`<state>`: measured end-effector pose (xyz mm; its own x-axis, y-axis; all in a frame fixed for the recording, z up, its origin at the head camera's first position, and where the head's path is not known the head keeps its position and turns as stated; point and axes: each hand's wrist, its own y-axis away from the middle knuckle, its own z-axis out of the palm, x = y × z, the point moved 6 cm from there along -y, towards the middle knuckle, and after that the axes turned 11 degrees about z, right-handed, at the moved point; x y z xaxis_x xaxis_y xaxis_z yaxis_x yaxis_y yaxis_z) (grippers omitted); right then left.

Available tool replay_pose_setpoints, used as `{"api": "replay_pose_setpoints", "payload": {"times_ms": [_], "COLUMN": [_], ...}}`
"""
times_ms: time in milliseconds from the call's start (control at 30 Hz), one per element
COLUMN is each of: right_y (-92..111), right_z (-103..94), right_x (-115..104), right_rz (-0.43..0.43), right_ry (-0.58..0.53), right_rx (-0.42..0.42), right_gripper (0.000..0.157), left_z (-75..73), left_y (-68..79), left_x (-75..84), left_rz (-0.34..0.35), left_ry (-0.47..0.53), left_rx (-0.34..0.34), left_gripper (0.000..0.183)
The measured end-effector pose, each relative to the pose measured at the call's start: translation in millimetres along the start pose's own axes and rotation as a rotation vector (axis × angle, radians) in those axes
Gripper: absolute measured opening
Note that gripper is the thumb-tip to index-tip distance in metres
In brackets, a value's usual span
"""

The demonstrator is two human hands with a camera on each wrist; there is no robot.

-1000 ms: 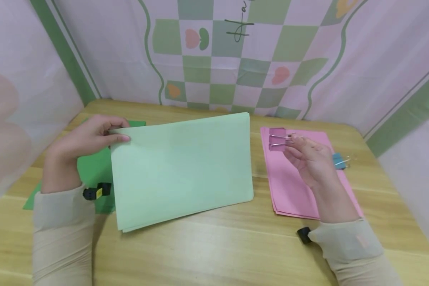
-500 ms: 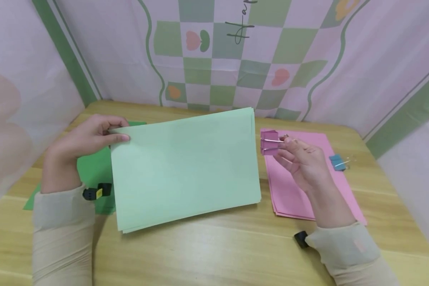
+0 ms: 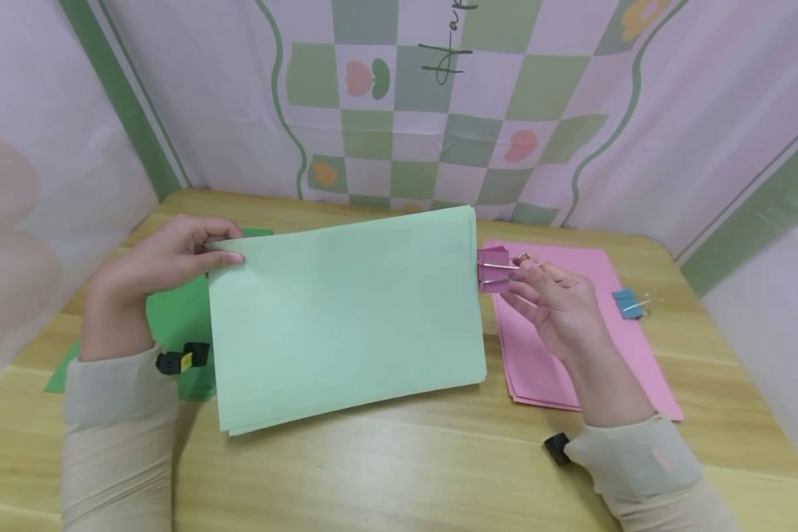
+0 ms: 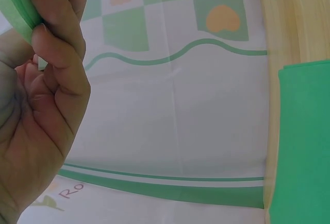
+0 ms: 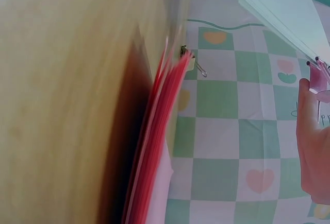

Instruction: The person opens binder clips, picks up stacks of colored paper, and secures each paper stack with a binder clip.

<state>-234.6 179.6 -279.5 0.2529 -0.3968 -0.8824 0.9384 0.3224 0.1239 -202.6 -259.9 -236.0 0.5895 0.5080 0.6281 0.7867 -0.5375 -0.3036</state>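
My left hand (image 3: 162,255) pinches a stack of light green paper (image 3: 346,318) at its upper left corner, holding it tilted above the table. The left wrist view shows thumb and curled fingers at the sheets' edge. On the other side, my right hand (image 3: 561,310) grips a pink binder clip (image 3: 494,270) by its wire handles. The clip is at the stack's right edge, near the upper corner. In the right wrist view the clip's mouth (image 5: 318,77) meets the paper edge; I cannot tell how far the sheets are inside.
A pink paper stack (image 3: 605,362) lies under my right hand, with a blue binder clip (image 3: 628,304) on its right edge. Darker green paper (image 3: 179,318) lies beneath my left arm. A patterned curtain (image 3: 412,125) hangs behind the wooden table (image 3: 372,473).
My right hand has moved left with the pink binder clip, from over the pink stack to the light green paper's edge. The paper's right end has shifted slightly right.
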Motion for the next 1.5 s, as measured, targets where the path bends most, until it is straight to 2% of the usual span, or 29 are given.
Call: {"api": "replay_pose_setpoints", "payload": {"times_ms": [433, 733, 1033, 1500], "right_y": [1, 3, 3, 1], "right_z": [6.0, 12.3, 14.9, 11.8], "right_x": [2, 1, 1, 5], "right_rz": [0.009, 0.011, -0.007, 0.045], "right_ry": [0.0, -0.003, 0.018, 0.002], "right_rx": [-0.008, -0.005, -0.003, -0.039], "right_gripper": [0.018, 0.017, 0.017, 0.017], "left_z": [1.6, 6.1, 9.3, 12.5], "left_y": [-2.1, -8.2, -11.1, -14.8], "left_x": [1.2, 2.7, 0.2, -3.1], "left_rz": [0.017, 0.082, 0.06, 0.063], "left_ry": [0.004, 0.014, 0.029, 0.031], "left_rx": [-0.007, -0.001, 0.008, -0.011], "left_gripper": [0.006, 0.007, 0.006, 0.007]}}
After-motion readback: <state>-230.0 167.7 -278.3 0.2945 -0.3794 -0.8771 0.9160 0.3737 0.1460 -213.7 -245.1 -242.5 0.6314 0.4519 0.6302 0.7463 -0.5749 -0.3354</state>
